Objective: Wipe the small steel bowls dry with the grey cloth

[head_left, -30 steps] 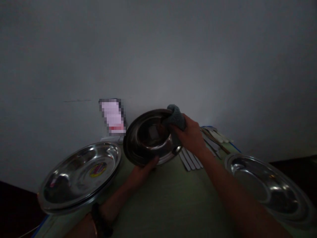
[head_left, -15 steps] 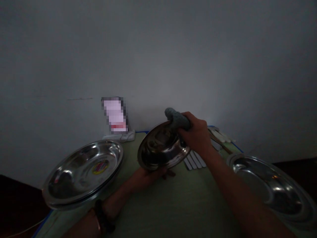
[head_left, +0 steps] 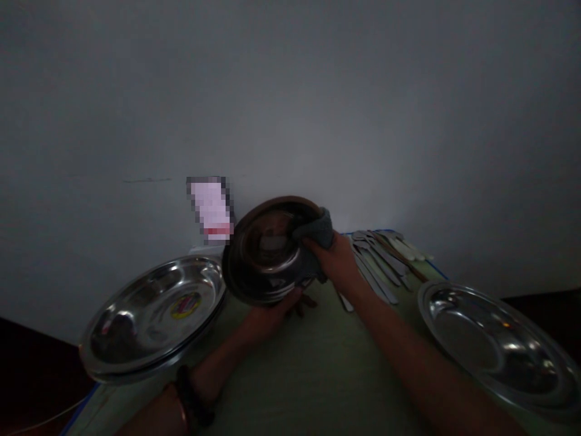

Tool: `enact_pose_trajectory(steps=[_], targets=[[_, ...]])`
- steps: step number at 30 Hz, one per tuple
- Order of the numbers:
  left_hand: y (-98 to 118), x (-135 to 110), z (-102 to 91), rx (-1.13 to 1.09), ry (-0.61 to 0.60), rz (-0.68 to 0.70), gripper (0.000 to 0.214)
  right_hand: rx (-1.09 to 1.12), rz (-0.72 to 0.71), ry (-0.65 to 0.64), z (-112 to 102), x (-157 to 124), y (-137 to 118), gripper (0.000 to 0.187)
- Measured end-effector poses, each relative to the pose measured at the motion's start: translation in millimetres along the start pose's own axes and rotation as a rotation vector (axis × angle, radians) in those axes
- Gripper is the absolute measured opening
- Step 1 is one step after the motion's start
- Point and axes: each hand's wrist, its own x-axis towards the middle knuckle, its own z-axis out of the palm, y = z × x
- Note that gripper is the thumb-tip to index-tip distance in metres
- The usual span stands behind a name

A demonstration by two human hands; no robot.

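The round silver-metal basin, gripped by the left hand, could be dislodged by overpressing the right hand's clutched grey cloth.

V. dim head-cam pic, low contrast, cool grey cast. Wall palest nr ctr, falling off twd corners; bottom L & far R go almost black. Phone screen brightest, but pixelated, unreadable. Small white glints on L steel basin & R steel basin; held steel basin mostly dark w/ pale reflection inside. Cloth & R hand soft, shadowy. Wide-angle stretch at edges, esp. R basin. Cutlery detail mushy.
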Motion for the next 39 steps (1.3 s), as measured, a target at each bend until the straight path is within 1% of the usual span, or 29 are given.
enact_pose_trajectory(steps=[2,5,7,9,11,12,15,17,19,22,25,27,29,30,32,34,37,39], targets=[[-0.8,1.5,4.0,-0.102,0.088,-0.045,0.047,-0.085,-0.069,0.024,-13.9,7.8,-5.9,0.026],[-1.4,3.5,6.8,-0.284,0.228,-0.077,0.048,-0.245,-0.197,0.065,-35.0,16.6,-17.1,0.017],[-1.3,3.7,7.3,-0.350,0.288,-0.090,0.051,-0.345,-0.285,0.044,-44.9,19.1,-23.5,0.013],[-1.5,2.6,7.5,-0.346,0.318,-0.100,0.052,-0.410,-0.361,-0.022,-50.3,19.7,-27.3,0.012],[-2.6,1.2,7.6,-0.323,0.297,-0.102,0.046,-0.428,-0.409,-0.048,-51.6,19.2,-28.6,0.014],[-3.4,0.5,7.7,-0.316,0.266,-0.098,0.042,-0.419,-0.419,-0.026,-50.8,18.5,-28.4,0.014],[-4.9,-0.6,7.3,-0.318,0.163,-0.057,0.033,-0.331,-0.406,0.118,-42.8,14.3,-25.5,0.017],[-4.0,-0.9,6.7,-0.328,0.144,-0.027,0.032,-0.231,-0.344,0.187,-32.5,8.9,-21.3,0.020],[-2.2,-1.1,5.9,-0.337,0.155,-0.012,0.032,-0.113,-0.232,0.212,-18.7,1.9,-14.5,0.024],[-0.2,-1.7,4.4,-0.265,0.141,-0.032,0.032,0.015,-0.048,0.189,2.4,-7.8,-1.2,0.030],[1.8,-3.0,4.1,-0.092,0.112,-0.084,0.043,0.009,0.019,0.132,11.8,-9.3,8.3,0.031],[4.1,-4.1,5.4,-0.048,0.095,-0.106,0.043,-0.027,0.006,0.075,7.6,-4.5,8.7,0.030],[6.3,-4.4,7.6,-0.102,0.088,-0.126,0.041,-0.070,-0.041,0.039,-3.5,3.6,4.7,0.029],[6.9,-4.2,8.8,-0.153,0.105,-0.132,0.042,-0.099,-0.076,0.031,-10.7,8.1,1.6,0.028],[6.8,-3.0,10.6,-0.272,0.193,-0.137,0.044,-0.187,-0.153,0.028,-25.9,16.2,-5.2,0.023],[5.3,-1.9,11.5,-0.335,0.274,-0.141,0.043,-0.296,-0.234,0.006,-38.9,21.6,-11.7,0.019],[3.4,-2.3,11.6,-0.241,0.294,-0.172,0.039,-0.427,-0.342,-0.054,-48.7,23.3,-20.0,0.015],[3.1,-3.7,11.2,-0.144,0.271,-0.175,0.037,-0.445,-0.387,-0.042,-47.9,20.9,-23.8,0.016]])
